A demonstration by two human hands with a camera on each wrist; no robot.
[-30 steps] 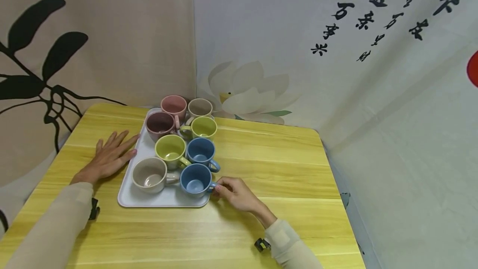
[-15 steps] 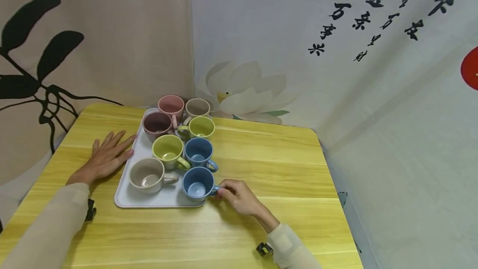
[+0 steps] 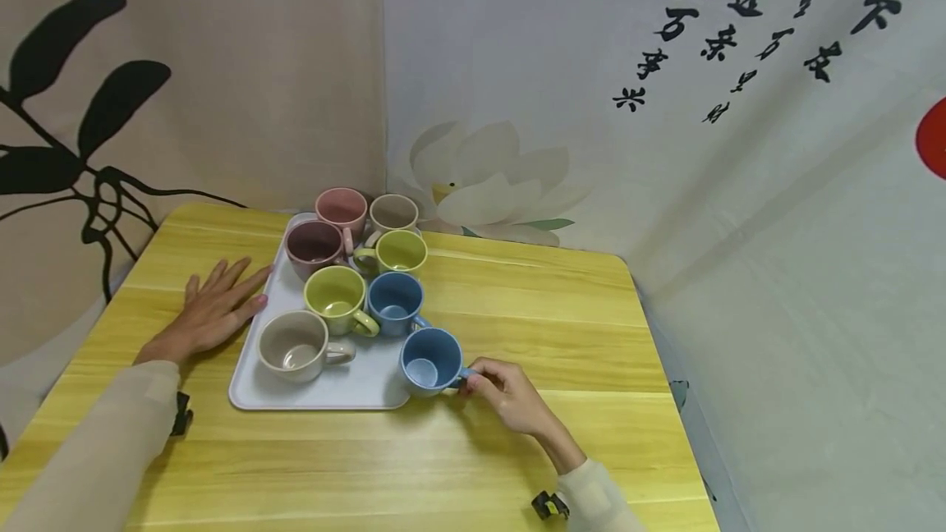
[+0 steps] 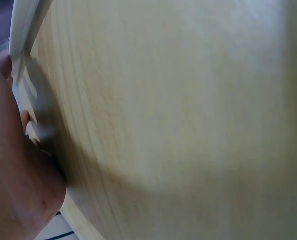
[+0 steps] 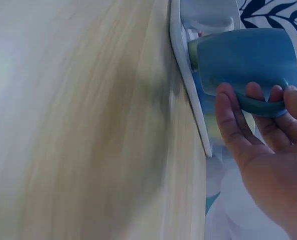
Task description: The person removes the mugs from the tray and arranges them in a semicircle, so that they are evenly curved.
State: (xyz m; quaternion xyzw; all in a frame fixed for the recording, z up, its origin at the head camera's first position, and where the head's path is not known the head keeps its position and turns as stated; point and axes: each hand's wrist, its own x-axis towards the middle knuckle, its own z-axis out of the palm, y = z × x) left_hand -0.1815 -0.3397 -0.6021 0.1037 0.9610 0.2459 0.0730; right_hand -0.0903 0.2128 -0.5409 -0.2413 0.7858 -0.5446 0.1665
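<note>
My right hand (image 3: 510, 396) grips the handle of a blue mug (image 3: 432, 361), which overlaps the front right corner of the white tray (image 3: 362, 388) in the head view. In the right wrist view the fingers (image 5: 231, 120) curl round the handle, and the mug (image 5: 248, 60) hangs beside the tray's edge. Flat on the table at the tray's left side lies my left hand (image 3: 210, 318), fingers spread, fingertips at the rim. On the tray stand a beige mug (image 3: 294, 347), a yellow-green mug (image 3: 335, 300) and a second blue mug (image 3: 395, 302).
Farther back on the tray are a dark purple mug (image 3: 315, 249), a pink mug (image 3: 342, 212), another beige mug (image 3: 394, 214) and another yellow-green mug (image 3: 401, 253). The wooden table (image 3: 547, 327) reaches back to a printed curtain (image 3: 488, 64).
My right hand has lifted the front blue mug and carried it rightward, away from the beige mug and toward the tray's right edge. The left hand stays in place.
</note>
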